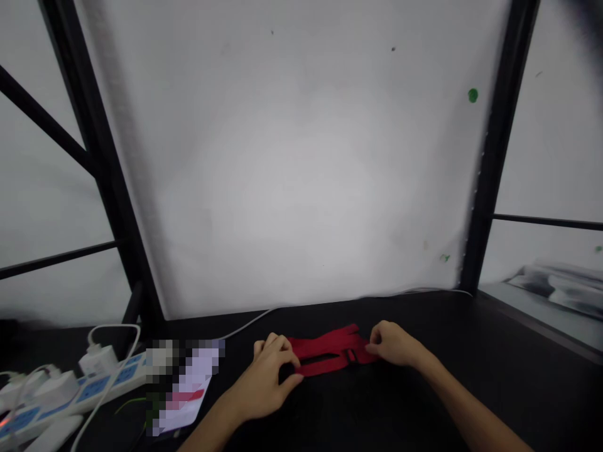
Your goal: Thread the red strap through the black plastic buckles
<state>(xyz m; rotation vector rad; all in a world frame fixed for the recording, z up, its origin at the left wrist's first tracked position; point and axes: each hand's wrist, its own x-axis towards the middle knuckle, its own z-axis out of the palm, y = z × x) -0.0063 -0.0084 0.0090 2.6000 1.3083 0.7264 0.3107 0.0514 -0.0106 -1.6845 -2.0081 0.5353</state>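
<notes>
- The red strap (330, 351) lies flat on the black tabletop (471, 376), near the middle of its width and close to the person, with a dark buckle (349, 356) toward its right end.
- Behind the strap the tabletop runs a short way to a white back panel (301, 157); a thin white cable (254, 321) trails along that far edge.
- To the right the tabletop is bare out to its edge, where a black upright post (490, 157) rises.
- To the left the room is tighter: a white power strip (80, 392) with plugs sits at the left edge, and a blurred patch lies just beside the left hand.
- The left hand (268, 383) comes in from below, palm down, its fingers (282, 351) curled and pinched closed on the strap's left end (the thumb lies along the near edge).
- The right hand (393, 344) reaches in from the lower right with the forearm angled across the tabletop, its fingers closed on the strap's right end, just beside the buckle.
- Both hands rest low, touching or nearly touching the tabletop.
</notes>
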